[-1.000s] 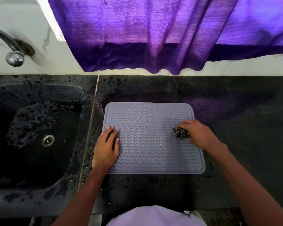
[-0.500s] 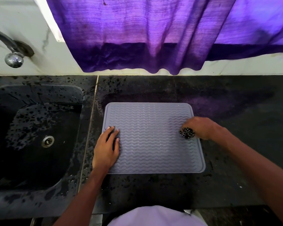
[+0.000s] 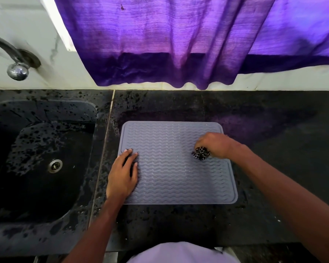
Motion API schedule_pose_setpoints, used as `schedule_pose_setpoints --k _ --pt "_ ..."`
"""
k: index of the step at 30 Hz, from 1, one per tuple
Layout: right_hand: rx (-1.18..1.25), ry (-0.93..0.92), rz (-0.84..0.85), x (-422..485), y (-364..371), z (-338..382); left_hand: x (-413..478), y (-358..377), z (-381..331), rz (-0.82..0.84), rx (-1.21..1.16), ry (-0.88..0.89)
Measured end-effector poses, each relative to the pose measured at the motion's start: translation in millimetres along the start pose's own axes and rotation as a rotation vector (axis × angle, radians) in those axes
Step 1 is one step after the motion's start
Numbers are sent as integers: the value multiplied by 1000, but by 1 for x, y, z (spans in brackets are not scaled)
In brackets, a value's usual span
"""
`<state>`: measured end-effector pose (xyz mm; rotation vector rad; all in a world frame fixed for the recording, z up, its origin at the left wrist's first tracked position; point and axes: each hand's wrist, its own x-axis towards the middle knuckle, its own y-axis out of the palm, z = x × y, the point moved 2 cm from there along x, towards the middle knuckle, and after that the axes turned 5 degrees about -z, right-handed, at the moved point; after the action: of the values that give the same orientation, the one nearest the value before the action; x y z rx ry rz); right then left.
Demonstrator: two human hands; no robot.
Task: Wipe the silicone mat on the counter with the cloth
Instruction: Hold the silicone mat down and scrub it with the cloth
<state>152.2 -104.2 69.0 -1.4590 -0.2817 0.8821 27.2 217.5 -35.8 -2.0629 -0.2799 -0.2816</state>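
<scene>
Sliding back inward, the right hand (image 3: 217,146) has drawn the cloth (image 3: 200,153) away from the right border of the silicone mat (image 3: 169,177), where it sat half a second ago. The cloth is now a little further toward the middle than it was a full second back. The hand's fingers are curled tight round the dark speckled cloth, which is bunched into a small wad poking out on the thumb side and pressed down onto the ridged grey surface.

From that grip the mat spreads mostly to the left and toward the person, with only a narrow strip left beyond the knuckles on the far side and to the right. It lies flat on the dark wet counter (image 3: 273,168), exactly where it lay before.

The left hand (image 3: 122,173) has not shifted. It rests palm down on the mat's left edge, well apart from the cloth, with fingers straight and pointing away from the person, gripping nothing.

Past the left hand, further from the cloth, is the black sink (image 3: 36,158) with its drain (image 3: 55,165), and a tap (image 3: 17,71) above it. A purple curtain (image 3: 169,44) hangs on the far side of both hands.
</scene>
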Motion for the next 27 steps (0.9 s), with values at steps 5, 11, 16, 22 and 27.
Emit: schedule_pose_setpoints --k 5,11,16,22,27 --pt "51 37 -25 -21 9 -16 0 0 0 -19 -2 6" --pt "75 224 54 -60 12 -47 0 1 1 -5 1 -2" --pt "197 324 112 -77 18 -61 0 -1 -1 0 2 -8" --pt "281 336 -16 -70 28 -46 0 -2 -4 11 24 -18" --pt "229 437 -58 -94 55 -30 -1 -4 -9 20 70 -55"
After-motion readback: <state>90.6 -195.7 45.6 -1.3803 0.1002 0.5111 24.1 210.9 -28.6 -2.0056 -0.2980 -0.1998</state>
